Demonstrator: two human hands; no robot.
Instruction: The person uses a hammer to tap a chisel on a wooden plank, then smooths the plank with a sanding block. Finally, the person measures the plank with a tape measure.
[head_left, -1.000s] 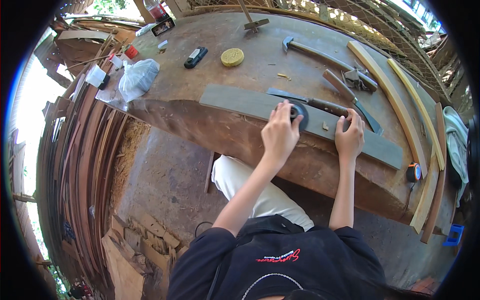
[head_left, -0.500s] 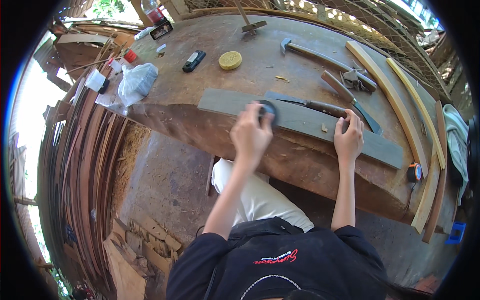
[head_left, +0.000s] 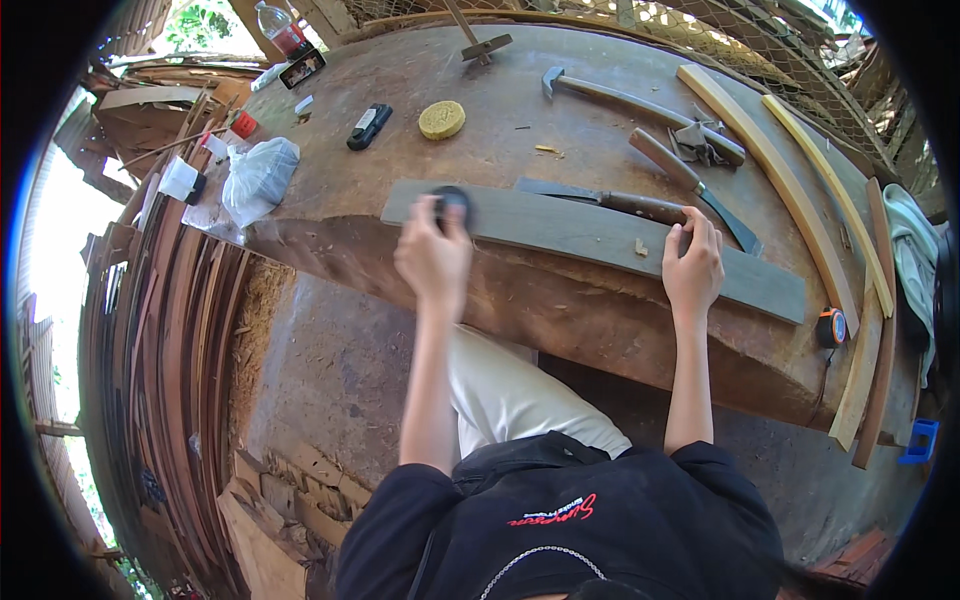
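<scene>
A long grey wooden plank [head_left: 570,240] lies along the near edge of the workbench. My left hand [head_left: 432,262] grips a round black disc [head_left: 455,208], slightly blurred, over the plank's left end. Towards the plank's right part, my right hand [head_left: 693,262] presses on it with bent fingers. Its fingertips are close to the handle end of a chisel-like tool [head_left: 640,207], which lies along the plank's far edge. A small pale chip [head_left: 641,246] sits on the plank, left of my right hand. A second wooden-handled blade tool [head_left: 700,190] lies just beyond.
Farther back are a hammer [head_left: 640,107], a round yellow sponge-like pad [head_left: 442,120], a black device [head_left: 370,127] and a marking gauge [head_left: 486,47]. Wooden strips [head_left: 780,190] and a tape measure [head_left: 831,327] lie right. A plastic bag [head_left: 260,182] sits left, above stacked boards [head_left: 165,370].
My left hand has slid leftward along the plank with the black disc, from near its middle to its left end. My right hand stays on the plank.
</scene>
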